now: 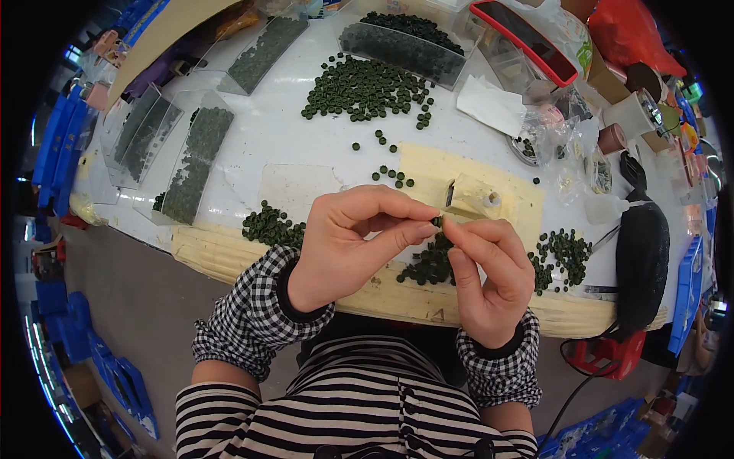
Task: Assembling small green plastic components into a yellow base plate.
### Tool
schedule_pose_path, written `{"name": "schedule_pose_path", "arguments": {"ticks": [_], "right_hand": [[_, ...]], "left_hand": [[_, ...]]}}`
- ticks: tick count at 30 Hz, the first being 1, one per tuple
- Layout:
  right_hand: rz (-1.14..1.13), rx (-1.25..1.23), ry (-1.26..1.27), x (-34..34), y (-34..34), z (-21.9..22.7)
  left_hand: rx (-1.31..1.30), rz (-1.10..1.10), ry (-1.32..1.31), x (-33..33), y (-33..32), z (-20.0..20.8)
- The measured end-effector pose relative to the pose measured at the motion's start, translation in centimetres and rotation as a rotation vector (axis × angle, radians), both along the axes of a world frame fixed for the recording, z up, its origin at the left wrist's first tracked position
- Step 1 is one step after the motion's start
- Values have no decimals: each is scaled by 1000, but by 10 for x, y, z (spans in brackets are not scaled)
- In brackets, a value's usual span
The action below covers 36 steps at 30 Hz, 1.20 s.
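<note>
My left hand (pixel 340 243) pinches a small dark green round piece (pixel 437 221) between thumb and forefinger, above the table's front edge. From the other side, my right hand (pixel 495 284) meets it with curled fingers, the forefinger tip against the piece. Whatever else the right fingers hold is too small or hidden to make out. Below both hands lies a heap of similar green pieces (pixel 428 265), partly covered by them. One more heap (pixel 269 223) sits beside my left wrist, and another heap (pixel 564 256) spreads to the right of my right hand.
A pale block (pixel 475 197) stands on yellowish sheeting just beyond my hands. Farther off are a large spread of green pieces (pixel 367 86) and a clear box (pixel 401 52) filled with them. Clear trays (pixel 200 164) stand left. A red-edged phone (pixel 526 40) and a black pouch-like object (pixel 641 256) lie right.
</note>
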State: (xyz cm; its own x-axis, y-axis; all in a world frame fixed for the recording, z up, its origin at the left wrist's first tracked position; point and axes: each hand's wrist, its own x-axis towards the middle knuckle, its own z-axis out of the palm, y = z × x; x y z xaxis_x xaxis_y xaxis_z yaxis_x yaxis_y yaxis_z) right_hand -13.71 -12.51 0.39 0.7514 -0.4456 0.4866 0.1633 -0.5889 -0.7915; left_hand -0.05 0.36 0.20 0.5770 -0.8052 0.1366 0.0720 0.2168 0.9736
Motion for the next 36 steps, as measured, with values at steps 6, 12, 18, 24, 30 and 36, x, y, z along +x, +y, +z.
{"name": "schedule_pose_path", "arguments": {"ticks": [6,12,18,24,30,36], "right_hand": [[-160,-13,-130,-6,-7,-10],[-151,-37,-141,-10,-8,-13],[-150,-40,-141,-10,-9,-13],[-162,-52,-137,-12,-10,-13],[-200,-1,-146,-13,-11,-15],[-166,-276,100,-14,-8,-4]], "left_hand": [[272,127,-632,14,-1,-6],[429,127,-845,15,0,-11],[373,31,-653,12,0,-6],[378,-246,-648,12,2,-2],[426,-198,-715,13,2,-2],[446,-109,-621,12,3,-1]]}}
